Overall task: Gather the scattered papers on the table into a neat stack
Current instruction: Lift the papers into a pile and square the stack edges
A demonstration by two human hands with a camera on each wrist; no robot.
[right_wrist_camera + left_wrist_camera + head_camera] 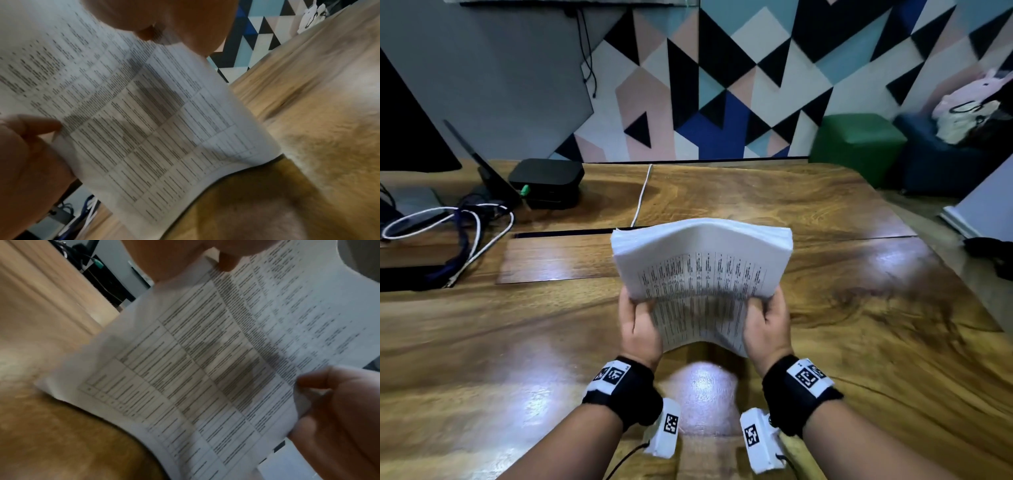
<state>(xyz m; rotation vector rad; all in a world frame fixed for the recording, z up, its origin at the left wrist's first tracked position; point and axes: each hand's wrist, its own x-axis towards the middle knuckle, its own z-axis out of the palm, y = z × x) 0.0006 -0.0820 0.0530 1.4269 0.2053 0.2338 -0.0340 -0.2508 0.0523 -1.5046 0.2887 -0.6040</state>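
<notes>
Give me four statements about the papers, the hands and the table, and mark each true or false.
1. Both hands hold the stack of papers. True: the left hand and the right hand grip its sides.
2. The stack lies flat on the table. False: it is held up and bowed.
3. The facing sheet is blank. False: it carries a printed table.
4. A black box sits at the table's far left. True.

wall (pixel 722 85): coloured triangle panels | wooden table (pixel 517 342): glossy, glare patches | green cube stool (pixel 856 144) beside blue stool (pixel 935 164)
</notes>
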